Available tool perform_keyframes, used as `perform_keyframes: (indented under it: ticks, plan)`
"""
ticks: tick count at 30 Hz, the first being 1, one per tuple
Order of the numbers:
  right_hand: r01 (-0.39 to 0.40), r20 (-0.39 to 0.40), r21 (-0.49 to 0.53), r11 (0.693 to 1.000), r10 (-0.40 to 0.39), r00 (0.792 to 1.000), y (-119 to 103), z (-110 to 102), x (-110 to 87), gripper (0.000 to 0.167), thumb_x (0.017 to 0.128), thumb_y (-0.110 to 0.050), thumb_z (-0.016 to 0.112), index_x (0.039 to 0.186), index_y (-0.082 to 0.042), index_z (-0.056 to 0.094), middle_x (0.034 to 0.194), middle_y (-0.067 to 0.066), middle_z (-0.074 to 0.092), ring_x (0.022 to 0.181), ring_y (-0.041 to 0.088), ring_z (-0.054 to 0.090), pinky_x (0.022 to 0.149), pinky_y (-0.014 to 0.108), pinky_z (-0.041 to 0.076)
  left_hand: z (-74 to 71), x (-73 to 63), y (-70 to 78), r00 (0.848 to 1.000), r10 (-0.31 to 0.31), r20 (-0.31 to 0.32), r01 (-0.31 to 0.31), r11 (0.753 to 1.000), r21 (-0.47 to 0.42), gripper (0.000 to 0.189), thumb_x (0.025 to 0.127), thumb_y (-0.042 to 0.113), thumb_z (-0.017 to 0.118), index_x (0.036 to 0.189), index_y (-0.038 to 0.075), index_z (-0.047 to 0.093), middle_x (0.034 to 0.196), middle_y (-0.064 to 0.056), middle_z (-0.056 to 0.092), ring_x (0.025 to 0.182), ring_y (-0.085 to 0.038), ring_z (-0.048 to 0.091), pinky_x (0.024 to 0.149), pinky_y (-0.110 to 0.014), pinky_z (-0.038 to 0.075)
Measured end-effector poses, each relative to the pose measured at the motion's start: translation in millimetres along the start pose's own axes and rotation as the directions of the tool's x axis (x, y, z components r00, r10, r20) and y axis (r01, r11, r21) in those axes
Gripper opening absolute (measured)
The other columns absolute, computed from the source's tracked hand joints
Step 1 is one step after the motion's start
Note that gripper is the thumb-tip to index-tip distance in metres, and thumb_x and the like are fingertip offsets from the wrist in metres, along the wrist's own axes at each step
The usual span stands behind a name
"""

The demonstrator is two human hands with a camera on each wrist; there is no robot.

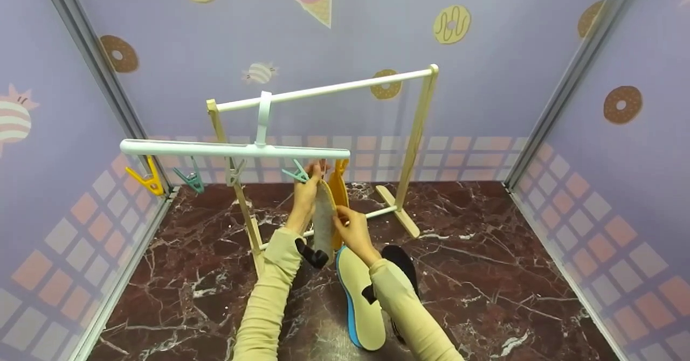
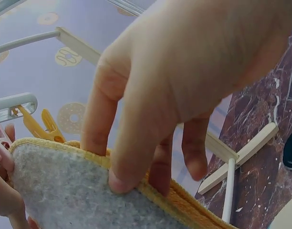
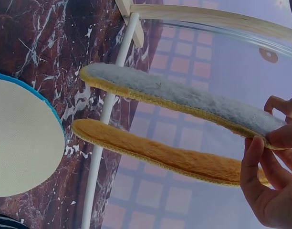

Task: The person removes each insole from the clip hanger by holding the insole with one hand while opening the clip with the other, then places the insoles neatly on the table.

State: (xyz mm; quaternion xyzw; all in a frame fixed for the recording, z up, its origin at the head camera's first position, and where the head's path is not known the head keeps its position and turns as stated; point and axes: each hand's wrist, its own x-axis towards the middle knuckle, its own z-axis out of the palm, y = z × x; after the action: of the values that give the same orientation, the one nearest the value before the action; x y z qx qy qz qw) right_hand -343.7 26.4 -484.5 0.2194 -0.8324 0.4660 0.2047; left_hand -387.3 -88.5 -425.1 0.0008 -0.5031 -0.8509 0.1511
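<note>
The right hand (image 1: 354, 230) of the person is almost closed and pinches one grey insole (image 1: 323, 223) by its yellow edge, the thumb laid on the grey face and the other fingers behind it. The left hand (image 1: 305, 193) is also nearly closed at the upper end of this insole, and its fingers pinch one pink clip (image 2: 4, 153); whether the clip bites the insole, I cannot tell. The grey insole stands on its length under one end of the only hanger (image 1: 215, 148), just beside one orange insole (image 1: 339, 191), which hangs there from a yellow clip (image 2: 34, 123). I count six clips along the hanger: the pink one, two yellow, two green, such as the green clip (image 1: 191, 182) near the far end, and one grey clip (image 1: 234, 174). The hanger is hooked on the upper rod (image 1: 323, 90) of one wooden stand (image 1: 416, 134), which has two posts. Below, on the dark marbled floor (image 1: 474, 280), lies one cream insole (image 1: 357, 277) with a blue layer showing along its side, and near it one dark item (image 1: 400, 258), partly hidden by the right sleeve (image 1: 407, 307).
</note>
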Motion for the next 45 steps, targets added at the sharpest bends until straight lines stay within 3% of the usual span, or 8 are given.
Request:
perform_keyframes:
  ticks: [3,7,12,16,19,33,40,45]
  plan:
    - [-0.003,0.001,0.000,1.000,0.003,1.000,1,0,-0.3,0.016,0.080,0.001,0.059,0.095,0.002,0.064,0.084,0.014,0.069,0.066,0.023,0.065,0.053,0.020,0.049,-3.5,4.2,-5.9,1.000,0.011,0.023,-0.010,0.999,-0.036,0.015,0.089,0.014,0.050,0.091,0.007,0.064,0.081,-0.001,0.069,0.079,-0.010,0.056,0.074,-0.020,0.040]
    - [-0.016,0.010,0.012,1.000,0.015,1.000,2,0,-0.8,0.017,0.080,0.001,0.059,0.096,0.001,0.065,0.084,0.014,0.069,0.067,0.023,0.065,0.055,0.023,0.051,-17.2,35.5,-44.7,1.000,0.012,-0.016,-0.013,0.997,-0.081,0.019,0.085,0.017,0.057,0.097,0.003,0.063,0.083,-0.003,0.066,0.077,-0.011,0.054,0.071,-0.020,0.040]
    - [-0.031,0.023,0.023,0.999,0.031,0.999,5,1,-3.1,0.016,0.080,0.001,0.059,0.095,0.003,0.065,0.083,0.015,0.069,0.067,0.023,0.065,0.056,0.023,0.052,-62.0,112.3,-134.4,1.000,-0.020,0.019,0.022,0.996,-0.084,0.031,0.083,0.025,0.062,0.106,0.005,0.061,0.094,-0.008,0.067,0.087,-0.016,0.058,0.074,-0.022,0.043]
    - [-0.022,0.018,0.020,1.000,0.021,1.000,9,2,-4.4,0.016,0.079,0.002,0.059,0.094,0.004,0.064,0.083,0.016,0.068,0.069,0.023,0.066,0.057,0.023,0.052,-35.1,63.8,-74.4,0.999,-0.018,0.052,0.023,0.995,-0.094,0.012,0.088,0.016,0.054,0.089,0.013,0.065,0.082,-0.002,0.069,0.084,-0.012,0.059,0.075,-0.019,0.041]
    - [-0.018,0.009,0.013,1.000,0.018,1.000,10,3,-5.2,0.014,0.079,0.003,0.059,0.092,0.003,0.065,0.082,0.014,0.068,0.069,0.022,0.065,0.058,0.023,0.052,3.8,-1.4,4.1,1.000,-0.020,0.023,0.022,0.996,-0.091,0.024,0.091,0.006,0.045,0.079,0.017,0.063,0.070,0.008,0.066,0.074,-0.006,0.054,0.071,-0.017,0.039]
    - [-0.009,-0.011,0.011,1.000,0.009,1.000,10,-1,-7.4,0.013,0.078,0.004,0.059,0.089,0.003,0.065,0.077,0.014,0.067,0.063,0.018,0.062,0.054,0.018,0.048,5.1,-2.3,5.6,0.999,-0.047,-0.008,0.046,0.998,-0.053,0.021,0.091,0.006,0.044,0.084,0.014,0.062,0.070,0.010,0.064,0.077,-0.008,0.054,0.077,-0.020,0.039]
    - [-0.043,0.002,0.041,0.998,0.043,0.999,14,-3,-9.5,0.015,0.078,0.005,0.057,0.090,0.003,0.065,0.076,0.015,0.067,0.059,0.017,0.063,0.048,0.014,0.046,-6.0,16.4,-19.4,0.998,-0.042,-0.045,0.041,0.999,-0.018,0.015,0.089,0.009,0.050,0.081,0.017,0.058,0.073,0.013,0.060,0.075,-0.002,0.051,0.073,-0.016,0.038]
    - [-0.039,0.003,0.057,0.998,0.039,0.999,17,-4,-11.3,0.015,0.078,0.005,0.057,0.091,0.004,0.064,0.078,0.017,0.068,0.065,0.023,0.066,0.053,0.019,0.050,-18.5,43.1,-55.1,0.998,0.015,-0.069,-0.015,1.000,-0.009,0.009,0.088,0.014,0.052,0.084,0.012,0.060,0.071,0.008,0.061,0.070,-0.007,0.050,0.065,-0.020,0.038]
